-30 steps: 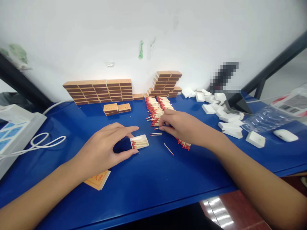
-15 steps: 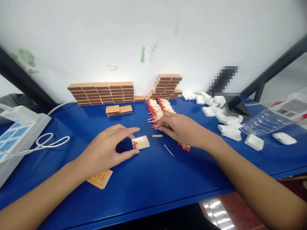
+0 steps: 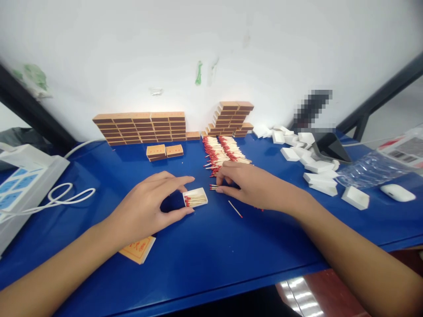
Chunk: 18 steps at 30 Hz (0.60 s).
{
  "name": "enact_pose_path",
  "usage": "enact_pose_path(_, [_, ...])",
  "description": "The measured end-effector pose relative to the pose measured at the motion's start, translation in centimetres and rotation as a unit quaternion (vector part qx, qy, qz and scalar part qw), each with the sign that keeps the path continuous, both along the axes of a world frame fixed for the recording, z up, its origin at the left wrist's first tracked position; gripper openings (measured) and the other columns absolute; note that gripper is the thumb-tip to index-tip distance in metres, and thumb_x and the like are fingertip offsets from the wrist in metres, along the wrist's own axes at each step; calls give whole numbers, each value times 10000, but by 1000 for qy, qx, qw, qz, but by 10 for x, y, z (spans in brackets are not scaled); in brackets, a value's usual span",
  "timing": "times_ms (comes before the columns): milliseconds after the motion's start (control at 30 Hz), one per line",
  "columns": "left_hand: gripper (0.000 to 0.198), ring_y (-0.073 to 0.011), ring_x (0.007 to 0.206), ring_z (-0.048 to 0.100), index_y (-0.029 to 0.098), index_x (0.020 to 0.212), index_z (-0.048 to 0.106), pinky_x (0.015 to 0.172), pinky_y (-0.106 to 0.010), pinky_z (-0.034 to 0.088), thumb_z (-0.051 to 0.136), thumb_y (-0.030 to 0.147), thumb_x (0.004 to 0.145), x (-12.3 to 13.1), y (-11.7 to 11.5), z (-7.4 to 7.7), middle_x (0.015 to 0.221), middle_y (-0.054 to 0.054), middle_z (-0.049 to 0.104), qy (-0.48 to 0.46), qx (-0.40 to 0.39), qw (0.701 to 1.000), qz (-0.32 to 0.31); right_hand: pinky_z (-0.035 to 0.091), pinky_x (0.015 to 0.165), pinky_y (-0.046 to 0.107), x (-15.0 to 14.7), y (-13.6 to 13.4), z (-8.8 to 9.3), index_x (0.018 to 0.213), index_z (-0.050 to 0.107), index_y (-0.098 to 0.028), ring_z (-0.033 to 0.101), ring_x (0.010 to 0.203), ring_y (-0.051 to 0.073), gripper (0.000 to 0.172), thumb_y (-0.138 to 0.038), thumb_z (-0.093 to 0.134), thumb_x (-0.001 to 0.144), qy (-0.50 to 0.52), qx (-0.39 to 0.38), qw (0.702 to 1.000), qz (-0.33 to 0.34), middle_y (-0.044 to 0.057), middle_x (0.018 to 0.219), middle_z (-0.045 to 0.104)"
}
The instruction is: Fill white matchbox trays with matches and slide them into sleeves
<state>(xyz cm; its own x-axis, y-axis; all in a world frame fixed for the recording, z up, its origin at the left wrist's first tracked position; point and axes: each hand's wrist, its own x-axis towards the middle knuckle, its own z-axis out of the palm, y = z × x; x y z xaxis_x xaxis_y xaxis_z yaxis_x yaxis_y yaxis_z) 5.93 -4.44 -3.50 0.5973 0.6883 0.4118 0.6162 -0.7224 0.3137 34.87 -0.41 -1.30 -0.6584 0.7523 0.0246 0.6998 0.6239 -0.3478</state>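
A white matchbox tray (image 3: 201, 192) lies on the blue table, with red-tipped matches inside lying lengthwise. My left hand (image 3: 150, 198) curves around its left end, thumb at the near edge and a finger at the far edge; the index finger stretches above it. To the right, my right hand (image 3: 251, 182) pinches a few matches (image 3: 213, 186) close to the tabletop, their red heads pointing left. Behind it lies a big pile of loose matches (image 3: 218, 152), partly hidden by the hand. One single match (image 3: 235, 209) rests in front of my right hand.
Stacked matchboxes (image 3: 142, 129) line the wall, with a stepped stack (image 3: 231, 119) on the right. Two matchboxes (image 3: 156, 152) stand before them. Empty white trays (image 3: 319, 166) lie scattered right, near a white earbud case (image 3: 397, 192). A power strip (image 3: 36, 185) and an orange matchbox label (image 3: 139, 250) are at left.
My right hand has come slightly down and toward me from the pile's edge, onto the matches that lay apart on the table. My left hand stays at the tray.
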Motion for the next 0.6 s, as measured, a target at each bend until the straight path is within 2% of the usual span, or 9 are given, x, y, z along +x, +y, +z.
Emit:
enact_pose_path(233, [532,-215,1025,707,273,1446,598,912,-369,600,772,380,954,1,0,1,1121,-36,753,0,9,1000,-4,454,799,345,1,2,-9,977,637,-185,642,915,219,198,-306,534,1096,-29,16,999,7,85,1081,684])
enact_pose_path(467, [516,-220,1010,714,280,1439,603,875,-369,605,767,369,958,4,-2,1,1117,-39,763,-3,7,1000,2,464,802,341,-11,-11,6,990,627,-198,649,938,215,173,-318,556,1092,13,16,1000,-3,73,1102,687])
enact_pose_path(600, [514,-232,1028,718,255,1431,598,905,-391,598,766,371,959,11,-3,0,1111,-52,769,-13,23,1000,-13,467,778,337,-30,-24,6,1036,651,-186,656,917,205,122,-267,571,1081,15,19,1000,9,75,1109,678])
